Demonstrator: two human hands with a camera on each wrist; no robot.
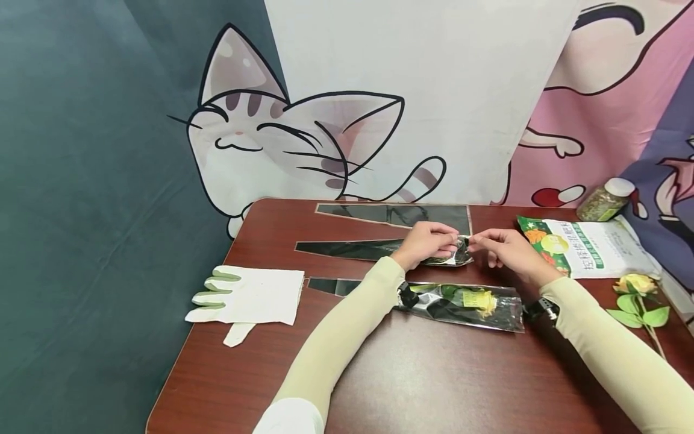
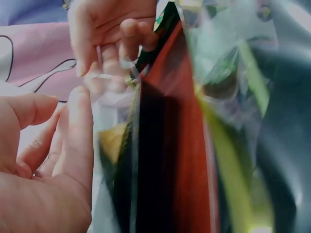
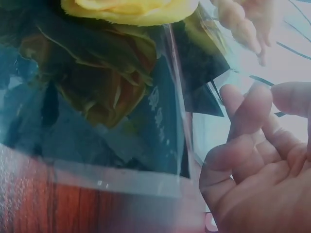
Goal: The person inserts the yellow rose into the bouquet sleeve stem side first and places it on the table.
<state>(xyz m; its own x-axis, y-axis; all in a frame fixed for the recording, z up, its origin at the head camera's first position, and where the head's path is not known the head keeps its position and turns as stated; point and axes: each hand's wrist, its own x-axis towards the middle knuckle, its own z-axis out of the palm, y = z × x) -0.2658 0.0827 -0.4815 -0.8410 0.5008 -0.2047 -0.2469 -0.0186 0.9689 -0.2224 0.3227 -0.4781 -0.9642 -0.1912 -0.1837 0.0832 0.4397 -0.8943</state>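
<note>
On the brown table a clear-fronted, dark-backed plastic flower sleeve [image 1: 358, 248] lies between two similar ones. Its wide right end is at my two hands. My right hand [image 1: 506, 250] pinches the film there between thumb and fingers. Opposite it, my left hand [image 1: 428, 244] hovers close over the sleeve with loosely bent fingers; a gap shows between thumb and forefinger in the left wrist view. Orange-yellow petals [image 2: 114, 141] show in this sleeve. Beneath my forearms rests the nearest sleeve [image 1: 509, 313], holding a yellow rose [image 1: 488, 302] that also appears, with its reflection, in the right wrist view.
A third, flat sleeve [image 1: 444, 214] lies at the table's back edge. White work gloves [image 1: 260, 295] are on the left. At right are a printed white bag [image 1: 602, 250], a lidded jar [image 1: 604, 202] and a loose yellow rose [image 1: 635, 284] with leaves.
</note>
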